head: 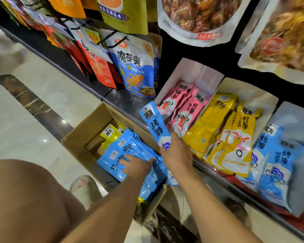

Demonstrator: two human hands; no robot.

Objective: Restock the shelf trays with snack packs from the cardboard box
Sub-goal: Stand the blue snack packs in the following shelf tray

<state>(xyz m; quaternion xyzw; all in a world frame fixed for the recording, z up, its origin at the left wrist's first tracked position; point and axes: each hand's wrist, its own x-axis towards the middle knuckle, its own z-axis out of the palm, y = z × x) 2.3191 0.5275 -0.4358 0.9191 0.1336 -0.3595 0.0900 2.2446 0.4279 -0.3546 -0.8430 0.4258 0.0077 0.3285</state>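
A shop aisle: hanging snack bags (130, 67) above a shelf (128, 102) of product-filled display trays (191, 72).

The cardboard box (77, 137) stood on the pale floor (16, 120); just behind the box the shelf (128, 100) bore a pink-pack tray (197, 72), a yellow-pack tray (253, 95) and a blue-pack tray (297, 116).
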